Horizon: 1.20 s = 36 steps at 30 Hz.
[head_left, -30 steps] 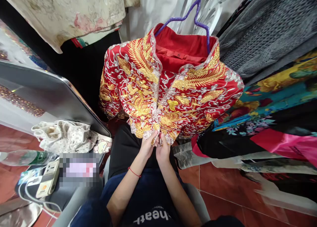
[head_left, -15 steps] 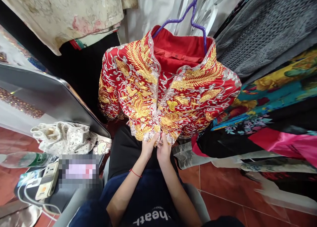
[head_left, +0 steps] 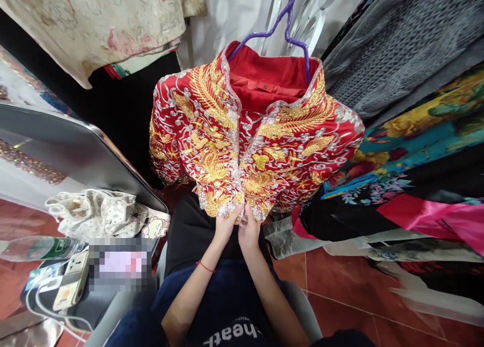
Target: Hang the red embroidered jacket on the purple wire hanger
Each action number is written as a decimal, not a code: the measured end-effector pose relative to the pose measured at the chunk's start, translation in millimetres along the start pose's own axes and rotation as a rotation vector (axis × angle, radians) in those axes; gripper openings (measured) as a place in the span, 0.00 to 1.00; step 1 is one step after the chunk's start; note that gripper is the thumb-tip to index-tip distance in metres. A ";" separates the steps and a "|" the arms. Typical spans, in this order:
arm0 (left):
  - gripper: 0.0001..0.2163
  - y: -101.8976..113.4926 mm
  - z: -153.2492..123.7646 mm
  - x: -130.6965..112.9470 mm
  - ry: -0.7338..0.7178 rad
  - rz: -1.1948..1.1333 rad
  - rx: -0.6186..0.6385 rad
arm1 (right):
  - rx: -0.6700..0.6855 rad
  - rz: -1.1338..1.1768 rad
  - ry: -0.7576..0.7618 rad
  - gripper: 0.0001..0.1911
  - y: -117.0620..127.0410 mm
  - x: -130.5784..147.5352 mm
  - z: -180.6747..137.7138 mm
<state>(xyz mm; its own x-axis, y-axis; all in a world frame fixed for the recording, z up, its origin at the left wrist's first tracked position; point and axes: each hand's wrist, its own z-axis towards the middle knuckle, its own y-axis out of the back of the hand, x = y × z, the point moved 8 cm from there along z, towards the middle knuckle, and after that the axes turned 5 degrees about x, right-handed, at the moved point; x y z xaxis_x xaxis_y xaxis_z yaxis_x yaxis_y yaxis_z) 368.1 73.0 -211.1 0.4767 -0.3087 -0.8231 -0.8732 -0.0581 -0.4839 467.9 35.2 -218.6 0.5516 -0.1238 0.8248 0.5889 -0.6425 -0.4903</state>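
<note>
In front of me hangs a red jacket (head_left: 212, 135) with gold and silver embroidery, its stand collar spread by a purple hanger (head_left: 290, 21). My left hand (head_left: 227, 225) pinches the lower front edge on the left side. Right beside it, my right hand (head_left: 250, 231) grips the other front edge. Both thumbs lie on the embroidered hem, close together, with the front edges meeting between them. My fingertips are partly hidden behind the cloth. The front is parted higher up, and the red lining shows inside the collar.
Several garments hang at the right, including a grey knit (head_left: 408, 49) and a pink satin piece (head_left: 416, 213). At the left are a patterned cloth bag (head_left: 98, 211), a plastic bottle (head_left: 41, 247) and a power strip (head_left: 71, 281) with white cables. A floral garment (head_left: 124, 24) hangs upper left.
The view has shifted slightly, and the hanger and collar now appear a little further left. Both hands keep their hold on the jacket's hem.
</note>
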 end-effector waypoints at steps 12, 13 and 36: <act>0.20 26.3 10.6 -8.9 0.013 0.055 0.030 | 0.028 -0.069 0.039 0.31 -2.6 -8.7 2.1; 0.21 33.0 13.7 -11.0 0.000 0.037 0.005 | 0.055 -0.075 0.010 0.29 -5.6 -13.0 1.4; 0.23 73.8 28.2 13.9 0.148 0.019 -0.125 | 0.451 -0.232 -0.635 0.26 -19.1 -80.0 -26.5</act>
<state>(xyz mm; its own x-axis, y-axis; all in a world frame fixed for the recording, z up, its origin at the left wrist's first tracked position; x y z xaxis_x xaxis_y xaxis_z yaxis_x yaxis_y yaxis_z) 313.2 91.2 -266.6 0.4477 -0.4465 -0.7748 -0.8922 -0.1657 -0.4201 396.9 37.4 -267.8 0.5361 0.5151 0.6688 0.8362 -0.2160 -0.5040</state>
